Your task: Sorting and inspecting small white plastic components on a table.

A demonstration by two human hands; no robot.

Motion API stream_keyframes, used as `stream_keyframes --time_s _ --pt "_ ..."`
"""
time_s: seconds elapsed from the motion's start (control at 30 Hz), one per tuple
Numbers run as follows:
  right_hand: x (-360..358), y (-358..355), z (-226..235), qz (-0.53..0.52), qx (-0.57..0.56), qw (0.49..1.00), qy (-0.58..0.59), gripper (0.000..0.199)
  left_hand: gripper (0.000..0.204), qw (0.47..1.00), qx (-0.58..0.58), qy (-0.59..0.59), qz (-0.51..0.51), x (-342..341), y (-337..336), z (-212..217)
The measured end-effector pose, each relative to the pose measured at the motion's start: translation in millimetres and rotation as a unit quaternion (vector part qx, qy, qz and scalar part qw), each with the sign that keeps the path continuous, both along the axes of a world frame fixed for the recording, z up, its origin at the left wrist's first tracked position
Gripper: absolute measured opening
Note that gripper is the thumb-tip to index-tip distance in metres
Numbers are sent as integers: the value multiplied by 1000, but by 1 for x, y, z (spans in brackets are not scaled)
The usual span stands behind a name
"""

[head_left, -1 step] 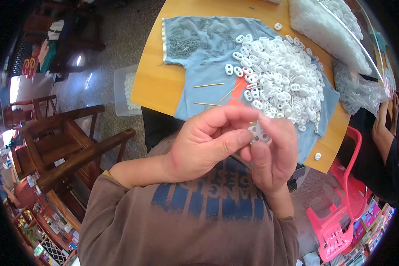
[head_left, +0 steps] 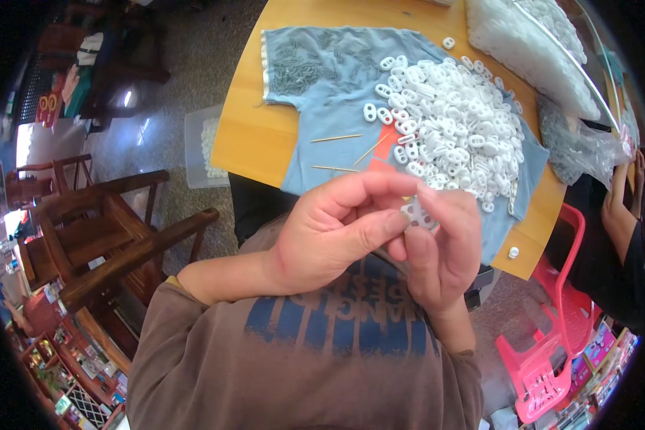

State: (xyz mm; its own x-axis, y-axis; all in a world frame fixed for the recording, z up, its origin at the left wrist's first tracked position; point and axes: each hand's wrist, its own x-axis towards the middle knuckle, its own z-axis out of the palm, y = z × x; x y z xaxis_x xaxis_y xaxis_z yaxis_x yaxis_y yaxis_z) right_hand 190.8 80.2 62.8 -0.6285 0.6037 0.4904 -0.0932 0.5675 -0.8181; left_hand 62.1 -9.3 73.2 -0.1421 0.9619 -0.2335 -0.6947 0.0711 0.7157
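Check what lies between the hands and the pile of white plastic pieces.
Head view: only blue cloth with thin wooden sticks and a red patch; pile behind.

A round orange-yellow wooden table (head_left: 261, 136) is carrying a pale blue cloth (head_left: 322, 79) spread flat. Three thin wooden sticks (head_left: 337, 137) are lying on the cloth and the tabletop. Clear plastic bags of white pieces (head_left: 530, 50) are resting at the table's far edge. Dark brown wooden armchairs (head_left: 114, 236) are standing on the grey floor to the left. A pink plastic stool (head_left: 551, 358) is sitting at lower right, beside another person's arm (head_left: 619, 208).
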Motion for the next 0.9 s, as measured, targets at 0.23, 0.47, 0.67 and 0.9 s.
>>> stream_keyframes --time_s 0.23,0.47,0.67,0.9 --pt "5 0 -2 -6 -6 1000 -7 33 36 999 -14 -23 -33 0 0 1" --pt "4 1 -5 22 -24 999 17 35 37 997 -10 -53 -49 0 -2 2" --pt "4 2 -8 32 -5 999 22 34 32 997 5 -53 -62 -2 -3 1" --pt "0 0 -12 31 6 999 39 34 28 999 1 -5 -44 -2 -3 2"
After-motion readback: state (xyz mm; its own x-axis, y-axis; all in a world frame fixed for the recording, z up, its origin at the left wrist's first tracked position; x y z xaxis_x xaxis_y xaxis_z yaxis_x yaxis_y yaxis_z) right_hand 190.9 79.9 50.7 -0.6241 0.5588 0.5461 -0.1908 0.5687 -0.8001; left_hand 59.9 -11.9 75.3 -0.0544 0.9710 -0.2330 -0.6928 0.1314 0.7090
